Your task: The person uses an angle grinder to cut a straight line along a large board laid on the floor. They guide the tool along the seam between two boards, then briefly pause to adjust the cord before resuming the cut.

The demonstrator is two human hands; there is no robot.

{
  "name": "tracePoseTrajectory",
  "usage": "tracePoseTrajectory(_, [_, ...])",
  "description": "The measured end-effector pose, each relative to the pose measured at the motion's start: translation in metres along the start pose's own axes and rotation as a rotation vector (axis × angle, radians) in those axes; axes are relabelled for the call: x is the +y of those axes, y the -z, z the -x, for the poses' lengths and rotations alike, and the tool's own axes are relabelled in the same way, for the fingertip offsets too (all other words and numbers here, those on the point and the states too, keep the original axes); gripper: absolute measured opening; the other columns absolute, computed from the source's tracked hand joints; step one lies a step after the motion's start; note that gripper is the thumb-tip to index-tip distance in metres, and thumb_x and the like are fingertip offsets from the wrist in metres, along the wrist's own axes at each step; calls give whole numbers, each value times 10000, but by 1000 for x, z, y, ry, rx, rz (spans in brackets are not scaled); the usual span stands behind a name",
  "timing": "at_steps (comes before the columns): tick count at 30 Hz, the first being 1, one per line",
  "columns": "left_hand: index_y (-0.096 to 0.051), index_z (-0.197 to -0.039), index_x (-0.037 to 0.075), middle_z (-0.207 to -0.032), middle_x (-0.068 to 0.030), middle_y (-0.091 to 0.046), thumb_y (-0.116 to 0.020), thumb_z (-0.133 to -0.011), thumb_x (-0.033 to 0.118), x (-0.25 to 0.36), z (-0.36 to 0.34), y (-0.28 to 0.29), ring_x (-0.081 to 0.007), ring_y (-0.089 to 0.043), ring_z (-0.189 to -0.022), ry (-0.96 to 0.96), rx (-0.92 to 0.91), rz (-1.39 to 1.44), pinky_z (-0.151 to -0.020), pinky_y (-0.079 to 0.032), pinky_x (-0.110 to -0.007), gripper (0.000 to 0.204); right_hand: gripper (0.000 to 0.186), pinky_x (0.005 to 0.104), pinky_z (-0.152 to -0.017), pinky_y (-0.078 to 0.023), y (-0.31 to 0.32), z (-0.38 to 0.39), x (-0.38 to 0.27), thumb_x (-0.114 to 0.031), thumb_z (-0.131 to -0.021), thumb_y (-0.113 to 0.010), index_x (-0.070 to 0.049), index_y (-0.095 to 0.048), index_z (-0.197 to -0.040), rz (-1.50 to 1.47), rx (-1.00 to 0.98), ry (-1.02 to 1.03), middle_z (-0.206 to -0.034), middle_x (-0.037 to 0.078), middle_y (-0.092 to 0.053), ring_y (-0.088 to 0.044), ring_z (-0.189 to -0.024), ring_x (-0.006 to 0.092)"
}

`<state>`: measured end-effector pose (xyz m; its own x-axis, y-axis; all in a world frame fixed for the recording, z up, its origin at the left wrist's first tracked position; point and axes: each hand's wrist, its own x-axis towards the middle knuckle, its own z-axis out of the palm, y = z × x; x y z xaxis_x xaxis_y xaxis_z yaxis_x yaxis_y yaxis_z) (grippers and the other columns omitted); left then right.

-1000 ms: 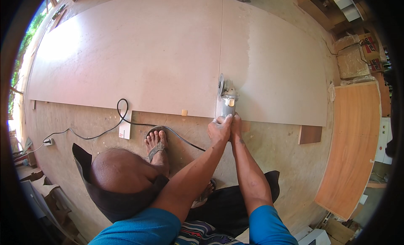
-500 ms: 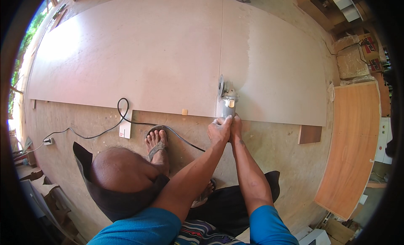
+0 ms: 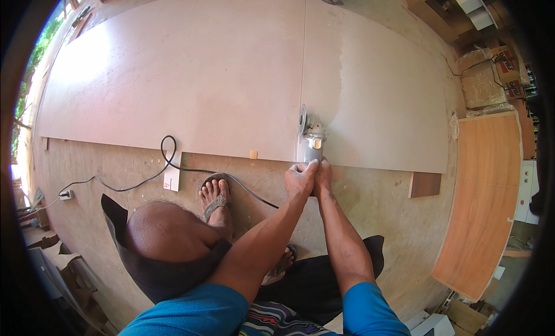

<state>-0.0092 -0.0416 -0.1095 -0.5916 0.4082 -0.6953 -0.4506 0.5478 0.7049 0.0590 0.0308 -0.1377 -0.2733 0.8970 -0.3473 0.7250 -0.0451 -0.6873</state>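
Observation:
An angle grinder (image 3: 314, 142), silver-grey and dusty, points away from me over the big pale board (image 3: 202, 87). Its upright disc (image 3: 303, 117) sits at a thin straight line that runs across the board to its far edge. Both hands are wrapped round the rear of the tool's body, side by side: my left hand (image 3: 300, 177) on the left, with dusty fingers, and my right hand (image 3: 324, 175) on the right. My hands hide the rear end of the grinder. Whether the disc is spinning cannot be made out.
A black cord (image 3: 248, 189) loops over the floor beside my sandalled foot (image 3: 215, 194) to a plug connection (image 3: 66, 194) at the left. Wooden blocks (image 3: 425, 184) lie at the board's near edge. An orange-brown wood panel (image 3: 483, 203) and cardboard boxes (image 3: 485, 84) stand at the right.
Almost nothing differs. The grinder and both hands stay in nearly the same place at the line, with only a very slight shift.

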Motion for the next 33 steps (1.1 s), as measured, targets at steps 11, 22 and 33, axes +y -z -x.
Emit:
tracePoseTrajectory(11, [-731, -1167, -116, -1110, -316, -766, -844, -815, 525, 3, -8, -6, -400, -757, -1077, -32, -23, 135, -946, -571, -432, 740, 664, 499, -858, -591, 3, -5, -12, -483, -691, -862, 39, -725, -1080, -27, -9, -65, -997, 285, -774, -764, -967, 455])
tracePoseTrajectory(22, [-724, -1179, -132, -1117, -322, -764, -846, -811, 511, 6, -8, -5, -404, -757, -1080, -13, -20, 109, -949, -572, -440, 751, 645, 492, -846, -591, 8, -2, -19, -485, -699, -848, 42, -730, -1052, -40, -12, -35, -975, 282, -773, -765, -949, 450])
tracePoseTrajectory(33, [-733, -1099, -131, -1071, -331, -762, -834, -827, 506, 3, 0, -3, -410, -758, -1057, -16, -12, 82, -923, -574, -450, 699, 628, 505, -845, -589, 7, 1, -8, -487, -703, -854, 37, -738, -1030, -30, -20, -54, -977, 296, -769, -759, -970, 474])
